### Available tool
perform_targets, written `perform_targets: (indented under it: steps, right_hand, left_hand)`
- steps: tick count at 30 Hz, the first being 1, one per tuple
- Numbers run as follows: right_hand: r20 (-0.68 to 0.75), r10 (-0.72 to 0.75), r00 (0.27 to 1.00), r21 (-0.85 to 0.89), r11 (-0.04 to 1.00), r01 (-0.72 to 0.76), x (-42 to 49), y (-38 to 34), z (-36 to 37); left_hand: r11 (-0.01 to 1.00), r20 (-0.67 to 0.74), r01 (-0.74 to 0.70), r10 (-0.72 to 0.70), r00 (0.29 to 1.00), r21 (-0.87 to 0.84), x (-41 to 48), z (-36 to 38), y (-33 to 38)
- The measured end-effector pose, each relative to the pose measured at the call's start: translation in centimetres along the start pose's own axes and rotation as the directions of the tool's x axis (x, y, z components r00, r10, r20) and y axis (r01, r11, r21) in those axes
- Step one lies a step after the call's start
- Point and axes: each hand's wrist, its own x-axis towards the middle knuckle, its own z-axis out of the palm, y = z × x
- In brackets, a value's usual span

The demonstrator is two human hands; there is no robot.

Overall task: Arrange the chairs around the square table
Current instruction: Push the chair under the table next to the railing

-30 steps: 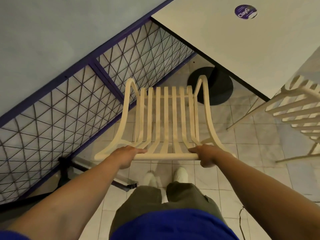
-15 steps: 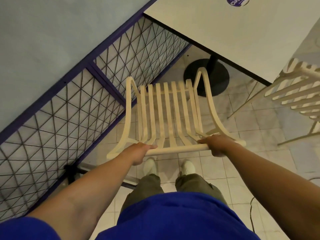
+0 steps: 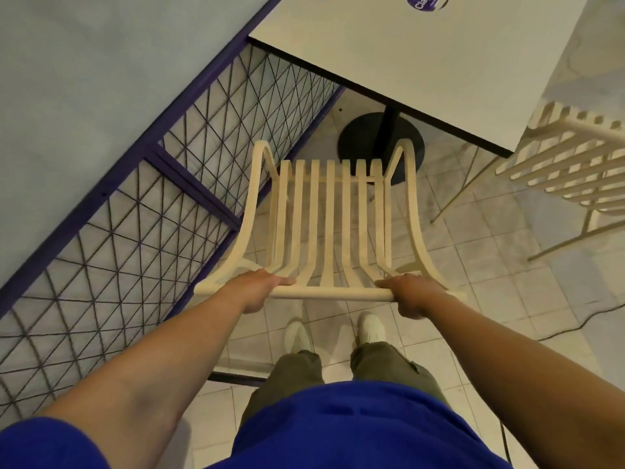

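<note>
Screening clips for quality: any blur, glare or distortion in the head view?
Head view: the chair and the left hand and right hand gripping it are fairly sharp; the mesh fence looks slightly smeared; wide-angle stretch swells the forearms near the corners; soft even light, no glare on the table.

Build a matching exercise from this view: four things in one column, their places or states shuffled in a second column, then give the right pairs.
Things
1. near chair
2. far chair
3. table base
4. purple sticker

Places or states
A. on the table, cut off by the picture's top edge
B. held by its top rail in the left hand and right hand
C. at the right edge, beside the table's corner
D. black and round, under the table

Pairs: 1-B, 2-C, 3-D, 4-A
</note>
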Motion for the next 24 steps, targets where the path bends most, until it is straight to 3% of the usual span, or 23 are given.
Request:
perform_targets:
  steps: [17, 24]
  right_hand:
    - [-0.054, 0.128, 0.99, 0.202, 0.973, -0.115, 1.8, -4.6, -0.5]
    - [-0.033, 0.029, 0.999, 0.253, 0.967, -0.02, 1.7, -4.1, -0.8]
  left_hand:
    - [0.983, 0.054, -0.13, 0.124, 0.991, 0.133, 3.5, -6.2, -5.8]
    - [0.988, 0.061, -0.113, 0.107, 0.992, 0.103, 2.9, -6.1, -5.9]
